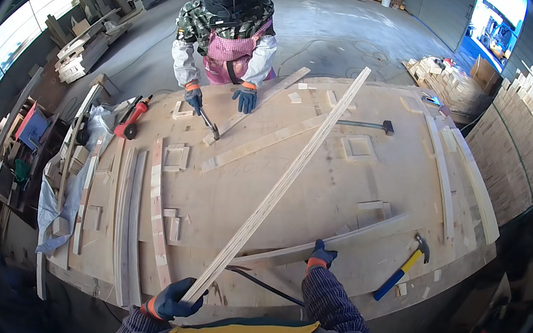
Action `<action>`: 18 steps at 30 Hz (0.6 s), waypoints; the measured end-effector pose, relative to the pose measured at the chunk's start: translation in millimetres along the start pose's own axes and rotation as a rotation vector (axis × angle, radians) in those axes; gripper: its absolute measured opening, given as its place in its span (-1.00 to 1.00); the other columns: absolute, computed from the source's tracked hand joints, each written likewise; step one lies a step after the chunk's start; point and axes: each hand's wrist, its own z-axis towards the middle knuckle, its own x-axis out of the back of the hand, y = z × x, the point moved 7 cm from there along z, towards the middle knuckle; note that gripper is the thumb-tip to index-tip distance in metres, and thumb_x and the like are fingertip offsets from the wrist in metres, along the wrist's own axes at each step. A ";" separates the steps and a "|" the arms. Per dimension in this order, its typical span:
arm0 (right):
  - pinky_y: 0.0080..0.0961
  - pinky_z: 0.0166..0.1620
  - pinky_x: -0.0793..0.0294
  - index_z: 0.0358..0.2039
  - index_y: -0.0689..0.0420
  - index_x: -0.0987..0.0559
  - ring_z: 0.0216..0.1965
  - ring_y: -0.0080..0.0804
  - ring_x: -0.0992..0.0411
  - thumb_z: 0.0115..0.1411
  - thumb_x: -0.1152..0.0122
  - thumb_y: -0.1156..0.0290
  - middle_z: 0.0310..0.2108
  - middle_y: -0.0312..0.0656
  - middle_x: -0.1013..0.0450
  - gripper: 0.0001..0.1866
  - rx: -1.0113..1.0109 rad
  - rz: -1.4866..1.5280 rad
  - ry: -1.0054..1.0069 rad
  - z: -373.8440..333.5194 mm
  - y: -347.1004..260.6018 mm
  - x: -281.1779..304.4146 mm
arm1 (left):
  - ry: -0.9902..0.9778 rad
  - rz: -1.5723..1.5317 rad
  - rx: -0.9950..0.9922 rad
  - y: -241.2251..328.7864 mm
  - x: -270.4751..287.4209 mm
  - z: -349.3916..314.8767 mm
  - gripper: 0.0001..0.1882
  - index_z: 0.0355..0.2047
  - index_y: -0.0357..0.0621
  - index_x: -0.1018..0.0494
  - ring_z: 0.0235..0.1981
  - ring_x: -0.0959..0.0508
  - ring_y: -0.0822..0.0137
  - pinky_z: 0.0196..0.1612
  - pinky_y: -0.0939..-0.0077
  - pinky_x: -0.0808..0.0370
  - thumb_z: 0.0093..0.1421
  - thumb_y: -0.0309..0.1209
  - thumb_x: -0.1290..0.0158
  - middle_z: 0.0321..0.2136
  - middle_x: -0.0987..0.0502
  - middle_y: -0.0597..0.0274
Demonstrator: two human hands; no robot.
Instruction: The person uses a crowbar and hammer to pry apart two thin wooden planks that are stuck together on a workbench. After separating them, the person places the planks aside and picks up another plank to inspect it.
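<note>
My left hand [176, 299], in a dark glove with an orange cuff, is closed around the near end of a long wooden strip [283, 182]. The strip slants up and away to the right over the worktable. My right hand [322, 255], gloved alike, is closed at the near edge of a second wooden strip [361, 236] lying on the table; its fingertips are partly hidden. A black metal bar [267, 286] lies between my hands, one end by my right sleeve. To the right of that hand rests a claw hammer [403, 269] with a yellow and blue handle.
Across the wooden worktable [261, 209], a person [229, 40] holds a hammer [210, 125] over a wooden strip. Another hammer [366, 124] lies beyond my strip. Small wooden frames [358, 148] and several strips lie around. A red power tool [131, 123] sits at the left edge.
</note>
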 end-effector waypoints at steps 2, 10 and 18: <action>-0.05 -0.10 -0.46 0.21 0.11 -0.16 -0.12 -0.03 -0.45 -0.08 -0.42 0.09 -0.03 0.03 -0.41 -0.09 -0.013 0.210 -0.116 0.3 -46.4 -28.5 | 0.057 0.087 -0.059 1.6 -1.1 -8.6 -0.43 -0.04 -0.33 -0.29 -0.56 -0.35 0.47 -0.48 0.60 -0.29 0.02 -0.27 -0.19 -0.54 -0.36 0.29; -0.06 -0.28 -0.54 0.22 -0.04 -0.14 -0.21 -0.02 -0.46 0.10 -0.12 -0.14 0.02 0.07 -0.31 -0.22 -0.201 0.063 -0.870 -68.1 -183.8 -120.2 | 0.107 0.063 -0.075 0.9 -12.2 -27.6 -0.47 -0.04 -0.26 -0.30 -0.53 -0.35 0.51 -0.45 0.61 -0.30 0.05 -0.26 -0.17 -0.50 -0.39 0.31; -0.28 -0.25 -0.52 0.07 0.07 -0.38 -0.31 -0.22 -0.46 0.16 -0.08 0.05 -0.18 -0.01 -0.44 -0.47 -0.445 -0.076 -1.126 -223.0 -99.8 -4.6 | 0.094 -0.062 0.032 -10.4 -14.9 -30.0 -0.50 -0.04 -0.24 -0.32 -0.40 -0.34 0.52 -0.28 0.62 -0.32 -0.04 -0.49 -0.11 -0.41 -0.39 0.35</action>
